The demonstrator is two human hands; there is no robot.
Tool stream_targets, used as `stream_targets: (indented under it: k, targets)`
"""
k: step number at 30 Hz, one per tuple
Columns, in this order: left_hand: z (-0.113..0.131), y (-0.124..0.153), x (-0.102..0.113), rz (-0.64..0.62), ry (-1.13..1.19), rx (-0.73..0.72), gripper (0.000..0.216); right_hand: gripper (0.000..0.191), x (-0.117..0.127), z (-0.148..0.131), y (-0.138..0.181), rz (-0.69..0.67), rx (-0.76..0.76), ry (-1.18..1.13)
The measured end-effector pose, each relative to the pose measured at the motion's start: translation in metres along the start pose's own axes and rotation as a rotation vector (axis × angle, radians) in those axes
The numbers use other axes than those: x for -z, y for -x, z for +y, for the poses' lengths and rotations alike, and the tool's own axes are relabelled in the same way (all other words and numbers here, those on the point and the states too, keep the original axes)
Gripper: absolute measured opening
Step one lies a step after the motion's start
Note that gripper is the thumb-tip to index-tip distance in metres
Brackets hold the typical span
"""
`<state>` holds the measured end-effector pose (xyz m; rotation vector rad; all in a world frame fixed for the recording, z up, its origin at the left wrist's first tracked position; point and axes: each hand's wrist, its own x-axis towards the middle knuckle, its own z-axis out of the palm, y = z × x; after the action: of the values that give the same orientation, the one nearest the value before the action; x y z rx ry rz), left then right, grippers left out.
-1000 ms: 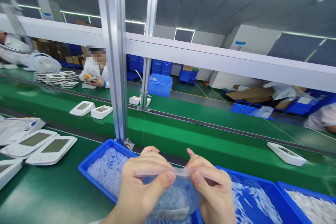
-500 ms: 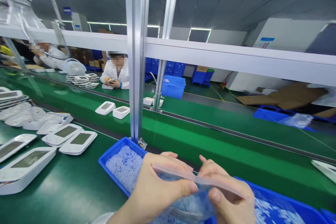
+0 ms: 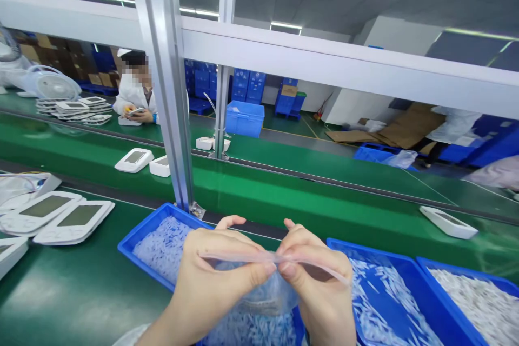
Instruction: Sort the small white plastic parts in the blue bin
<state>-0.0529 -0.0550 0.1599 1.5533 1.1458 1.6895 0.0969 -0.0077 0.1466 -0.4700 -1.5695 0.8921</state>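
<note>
Between my hands is a clear plastic bag (image 3: 270, 294), its top edge pinched flat. My left hand (image 3: 221, 275) grips the left part of that edge between thumb and fingers. On the right part, my right hand (image 3: 314, 275) pinches the edge the same way, and the two thumb tips nearly meet in the middle. Something pale shows through the bag, too unclear to name. Directly below, partly hidden by the hands and bag, is a blue tray of small pale-blue pieces (image 3: 251, 330).
A blue tray (image 3: 124, 246) of small whitish pieces lies left; two more, a tray (image 3: 330, 243) and a tray (image 3: 424, 265), lie right. White devices with grey screens (image 3: 79, 221) rest at left. A metal post (image 3: 162, 81) rises ahead. A co-worker (image 3: 135, 92) sits across the line.
The view has swung to the right, showing more of the right-hand trays. My hands have drawn together along the bag's edge, and the edge between the thumbs now looks closed flat.
</note>
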Motion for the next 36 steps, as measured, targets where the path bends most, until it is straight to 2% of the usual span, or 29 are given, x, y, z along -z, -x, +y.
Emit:
stream_targets:
  k: [6, 12, 16, 20, 23, 27, 32, 36]
  targets:
    - [-0.003, 0.001, -0.002, 0.003, -0.001, -0.024, 0.011, 0.006, -0.003, -0.002, 0.004, 0.053, -0.002, 0.022]
    - [-0.006, -0.001, 0.0, 0.024, 0.031, 0.015, 0.012, 0.006, -0.001, 0.0, 0.002, -0.021, -0.059, -0.017]
    - [-0.008, -0.004, 0.003, 0.023, 0.045, 0.042, 0.007, 0.006, -0.002, 0.002, 0.002, -0.011, -0.063, -0.004]
    - [-0.008, -0.005, 0.004, 0.03, -0.006, -0.019, 0.005, 0.013, -0.003, 0.002, 0.002, 0.033, -0.087, 0.006]
    - [-0.009, -0.005, 0.003, 0.102, -0.001, -0.063, 0.002, 0.014, 0.0, 0.002, 0.001, 0.046, -0.083, 0.028]
    - [-0.011, -0.002, 0.001, 0.171, 0.011, -0.123, 0.013, 0.011, 0.006, 0.0, 0.001, -0.005, -0.067, 0.043]
    - [-0.011, 0.002, -0.002, 0.143, -0.014, -0.155, 0.016, 0.01, 0.015, -0.003, -0.001, -0.061, -0.074, 0.061]
    - [-0.009, 0.001, -0.005, 0.045, -0.006, -0.092, 0.003, 0.009, 0.031, -0.006, -0.004, -0.049, -0.051, 0.086]
